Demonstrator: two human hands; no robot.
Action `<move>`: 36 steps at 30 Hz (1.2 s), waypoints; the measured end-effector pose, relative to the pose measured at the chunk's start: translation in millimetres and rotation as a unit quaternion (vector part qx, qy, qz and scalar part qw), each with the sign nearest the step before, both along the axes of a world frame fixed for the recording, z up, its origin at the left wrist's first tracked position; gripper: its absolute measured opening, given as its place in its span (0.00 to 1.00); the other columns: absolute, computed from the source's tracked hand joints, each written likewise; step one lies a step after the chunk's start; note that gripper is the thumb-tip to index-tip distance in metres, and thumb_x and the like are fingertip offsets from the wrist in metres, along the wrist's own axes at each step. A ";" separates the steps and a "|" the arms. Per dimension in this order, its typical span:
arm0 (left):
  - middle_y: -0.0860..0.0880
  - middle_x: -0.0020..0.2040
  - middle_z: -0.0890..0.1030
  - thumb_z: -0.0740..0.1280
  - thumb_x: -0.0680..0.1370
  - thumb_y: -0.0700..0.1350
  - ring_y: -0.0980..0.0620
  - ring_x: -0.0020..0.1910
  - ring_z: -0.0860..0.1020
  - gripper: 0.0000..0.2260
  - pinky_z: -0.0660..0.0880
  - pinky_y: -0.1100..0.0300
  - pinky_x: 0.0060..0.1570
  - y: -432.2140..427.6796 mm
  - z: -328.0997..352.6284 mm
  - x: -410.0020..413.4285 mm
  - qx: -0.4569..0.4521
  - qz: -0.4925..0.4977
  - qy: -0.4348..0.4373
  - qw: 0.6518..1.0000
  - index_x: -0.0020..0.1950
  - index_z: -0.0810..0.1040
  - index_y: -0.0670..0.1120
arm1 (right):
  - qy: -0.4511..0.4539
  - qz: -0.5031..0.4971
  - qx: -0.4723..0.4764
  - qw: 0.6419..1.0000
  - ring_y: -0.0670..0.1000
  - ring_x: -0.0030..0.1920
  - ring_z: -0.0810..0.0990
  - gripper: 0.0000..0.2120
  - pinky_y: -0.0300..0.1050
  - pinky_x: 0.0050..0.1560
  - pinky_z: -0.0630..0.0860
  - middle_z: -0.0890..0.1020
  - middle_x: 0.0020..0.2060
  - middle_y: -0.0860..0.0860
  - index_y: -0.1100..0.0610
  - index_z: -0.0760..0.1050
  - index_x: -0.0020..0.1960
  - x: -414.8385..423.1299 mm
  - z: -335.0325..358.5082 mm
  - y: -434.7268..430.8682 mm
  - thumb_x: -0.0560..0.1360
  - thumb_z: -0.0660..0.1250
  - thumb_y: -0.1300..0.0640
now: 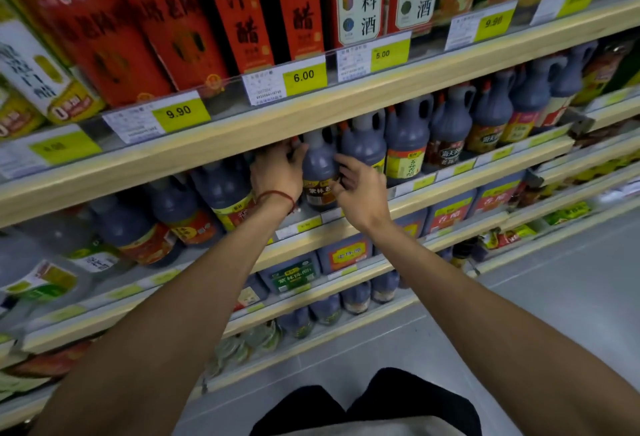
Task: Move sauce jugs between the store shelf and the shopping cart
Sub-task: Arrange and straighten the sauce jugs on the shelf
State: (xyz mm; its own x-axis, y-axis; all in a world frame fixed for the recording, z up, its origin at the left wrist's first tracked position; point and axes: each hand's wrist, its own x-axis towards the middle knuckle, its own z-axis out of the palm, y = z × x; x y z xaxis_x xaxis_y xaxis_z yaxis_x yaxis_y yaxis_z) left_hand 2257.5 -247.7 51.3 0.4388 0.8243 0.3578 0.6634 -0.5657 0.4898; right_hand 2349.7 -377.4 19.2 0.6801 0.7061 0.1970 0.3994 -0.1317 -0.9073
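Standing upright on the pale wooden store shelf (450,195), the dark plastic sauce jug (318,172) with a moulded loop handle and a yellow-and-brown label sits in the front row, its long axis vertical and its cap close under the shelf board above (311,120).

The left hand (277,176) is at the jug's left shoulder. Its fingers are curled round the neck area and grasp it. A red cord bracelet (277,197) circles that wrist.

The right hand (360,193) is at the jug's right flank, level with the label. Its fingers are bent toward the body, but whether they clamp it or only touch it cannot be told.

The jug lies directly between the two hands, forward of both palms. The left hand is higher and is judged the primary grip. Extraction probably calls for a pull toward the person, keeping the cap below the upper board.

Matching dark jugs (363,148) stand just beside it on either side. Yellow price tags (304,76) line the shelf edges. No shopping cart is in view.
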 end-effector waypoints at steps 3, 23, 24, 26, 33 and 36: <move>0.40 0.56 0.84 0.63 0.83 0.55 0.35 0.54 0.80 0.13 0.67 0.52 0.42 3.8 -3.3 0.3 -0.004 -0.006 -0.014 1.000 0.56 0.81 0.47 | 0.019 -0.030 0.012 0.999 0.52 0.66 0.81 0.25 0.51 0.66 0.80 0.83 0.63 0.58 0.62 0.75 0.73 -7.3 -3.2 -1.2 0.77 0.71 0.69; 0.41 0.52 0.84 0.65 0.82 0.54 0.36 0.55 0.78 0.12 0.71 0.51 0.49 3.1 -5.0 -9.2 -0.051 -0.047 -0.088 0.994 0.50 0.82 0.47 | -0.026 -0.099 0.013 0.995 0.48 0.53 0.85 0.21 0.54 0.53 0.82 0.87 0.50 0.46 0.54 0.80 0.62 -21.5 -30.0 9.7 0.72 0.79 0.48; 0.41 0.52 0.84 0.65 0.82 0.54 0.36 0.56 0.77 0.13 0.71 0.51 0.50 1.4 -4.2 -8.5 -0.057 -0.044 -0.090 0.993 0.50 0.82 0.47 | -0.025 -0.103 0.012 0.994 0.49 0.54 0.85 0.22 0.54 0.54 0.82 0.87 0.51 0.47 0.54 0.79 0.62 -22.1 -29.9 9.0 0.72 0.79 0.48; 0.41 0.53 0.84 0.64 0.82 0.54 0.35 0.56 0.77 0.13 0.70 0.51 0.50 -2.0 -3.6 -8.2 -0.066 -0.038 -0.088 0.993 0.49 0.81 0.47 | -0.017 -0.114 0.008 0.993 0.51 0.55 0.84 0.25 0.55 0.55 0.82 0.86 0.53 0.49 0.54 0.78 0.62 -24.8 -31.7 9.5 0.70 0.81 0.47; 0.43 0.48 0.85 0.63 0.82 0.55 0.37 0.50 0.80 0.14 0.75 0.48 0.46 -7.6 -6.0 -11.5 -0.078 -0.055 -0.130 0.987 0.45 0.78 0.47 | -0.009 -0.152 0.014 0.988 0.55 0.63 0.75 0.38 0.54 0.64 0.74 0.75 0.62 0.53 0.57 0.71 0.69 -44.4 -37.1 23.4 0.65 0.84 0.54; 0.45 0.45 0.86 0.62 0.80 0.55 0.41 0.47 0.81 0.15 0.77 0.47 0.44 -9.8 -9.3 -12.0 -0.087 -0.073 -0.169 0.979 0.44 0.77 0.45 | -0.023 -0.167 0.015 0.986 0.54 0.61 0.77 0.36 0.55 0.62 0.76 0.77 0.60 0.52 0.56 0.73 0.68 -40.4 -40.1 23.6 0.64 0.84 0.52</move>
